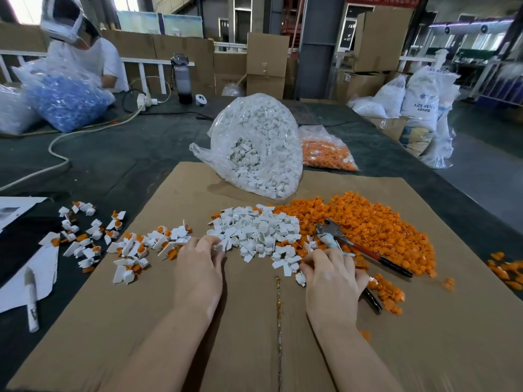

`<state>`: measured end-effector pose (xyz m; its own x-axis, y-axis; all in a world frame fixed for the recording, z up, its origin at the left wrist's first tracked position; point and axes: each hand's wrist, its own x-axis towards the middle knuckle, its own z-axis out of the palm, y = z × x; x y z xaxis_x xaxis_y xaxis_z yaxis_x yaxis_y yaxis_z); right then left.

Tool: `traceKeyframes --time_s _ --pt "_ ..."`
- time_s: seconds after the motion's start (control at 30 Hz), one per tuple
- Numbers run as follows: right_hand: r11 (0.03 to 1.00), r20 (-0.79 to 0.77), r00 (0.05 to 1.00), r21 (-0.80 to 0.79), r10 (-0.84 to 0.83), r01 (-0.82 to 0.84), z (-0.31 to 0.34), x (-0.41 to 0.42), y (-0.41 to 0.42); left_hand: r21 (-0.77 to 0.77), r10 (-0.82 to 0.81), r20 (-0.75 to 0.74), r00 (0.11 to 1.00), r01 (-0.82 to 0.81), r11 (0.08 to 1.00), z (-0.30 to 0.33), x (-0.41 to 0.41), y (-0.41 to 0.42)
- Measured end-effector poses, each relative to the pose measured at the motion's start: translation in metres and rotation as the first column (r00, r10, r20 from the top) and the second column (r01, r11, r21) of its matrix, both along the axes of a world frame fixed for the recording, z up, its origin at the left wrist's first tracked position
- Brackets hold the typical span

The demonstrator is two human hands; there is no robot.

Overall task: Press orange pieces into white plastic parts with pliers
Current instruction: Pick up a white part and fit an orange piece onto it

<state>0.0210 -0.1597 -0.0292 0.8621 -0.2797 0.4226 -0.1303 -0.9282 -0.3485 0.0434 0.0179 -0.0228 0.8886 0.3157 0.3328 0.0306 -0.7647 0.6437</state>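
Bench layout, cardboard sheet (249,321) at near edge
On sheet: plastic parts (254,230) centre; pliers (356,247) right of them; parts bag (260,145) behind.

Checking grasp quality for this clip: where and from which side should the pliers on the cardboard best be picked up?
Probably by the two dark-sleeved handles, coming from the near right. The pliers lie flat on the orange pieces, metal head pointing up-left toward the white parts, handles splayed toward the right hand, which already covers one handle. The head is short and bulky, with poor leverage.

2 bare forearms, 2 bare hands, no sleeves visible
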Motion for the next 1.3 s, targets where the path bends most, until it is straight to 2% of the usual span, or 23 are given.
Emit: traceKeyframes --time_s 0.13,0.33,0.43,0.57,0.77,0.9,1.0,1.3 --pt "0.999 0.148 0.988 0.012 0.037 -0.039 -0.001 -0.001 0.001 -0.11 0.009 0.062 0.998 -0.002 0.994 0.004 -0.003 0.0" --pt "0.968 0.274 0.946 0.126 0.175 -0.216 0.003 -0.002 0.001 -0.124 -0.18 0.09 0.98 0.19 0.974 0.007 -0.005 -0.01" --pt "0.938 0.29 0.928 0.183 0.233 -0.293 0.004 -0.003 0.001 -0.234 -0.249 0.112 0.962 0.269 0.934 0.006 -0.008 -0.024" --pt "0.926 0.285 0.924 0.204 0.254 -0.317 0.004 -0.004 0.0 -0.329 -0.34 0.111 0.934 0.358 0.874 0.007 -0.008 -0.045" --pt "0.927 0.264 0.93 0.203 0.257 -0.314 0.007 -0.006 0.0 -0.373 -0.32 0.044 0.946 0.312 0.873 0.003 -0.006 -0.057" --pt "0.897 0.284 0.911 0.243 0.297 -0.369 0.01 -0.007 0.0 -0.481 -0.309 0.011 0.951 0.276 0.832 0.0 -0.006 -0.054" --pt "0.851 0.307 0.889 0.303 0.339 -0.429 0.012 -0.009 -0.001 -0.509 -0.338 0.016 0.941 0.299 0.807 0.001 -0.006 -0.052" --pt "0.823 0.346 0.856 0.291 0.384 -0.487 0.013 -0.01 -0.002 -0.563 -0.441 0.042 0.897 0.386 0.731 0.003 -0.009 -0.052"
